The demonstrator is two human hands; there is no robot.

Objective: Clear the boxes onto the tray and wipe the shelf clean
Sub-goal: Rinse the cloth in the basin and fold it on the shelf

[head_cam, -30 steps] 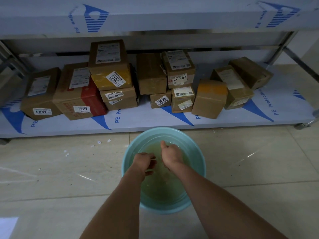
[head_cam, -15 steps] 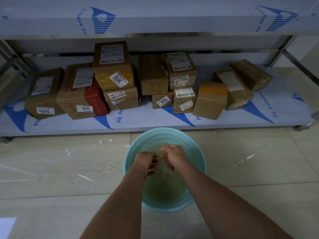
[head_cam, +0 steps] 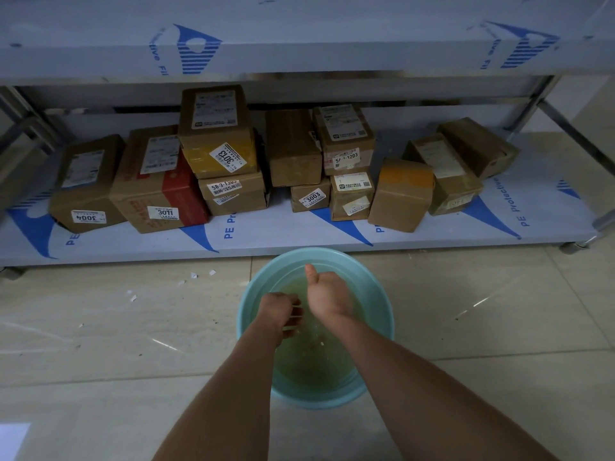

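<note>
Turquoise basin (head_cam: 379,294) of murky water, left hand (head_cam: 281,311) and right hand (head_cam: 327,294) curled inside, grip unclear.

Boxes (head_cam: 233,168) crowd shelf (head_cam: 266,234); front strip free

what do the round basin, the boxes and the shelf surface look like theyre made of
The round teal basin looks like moulded plastic: uniform colour, smooth thin rim, soft sheen. The brown boxes look like matte cardboard, with taped seams and paper labels. The low shelf seems to be metal, judging by its steel frame, still under white protective film printed in blue "PE Protective".
</note>
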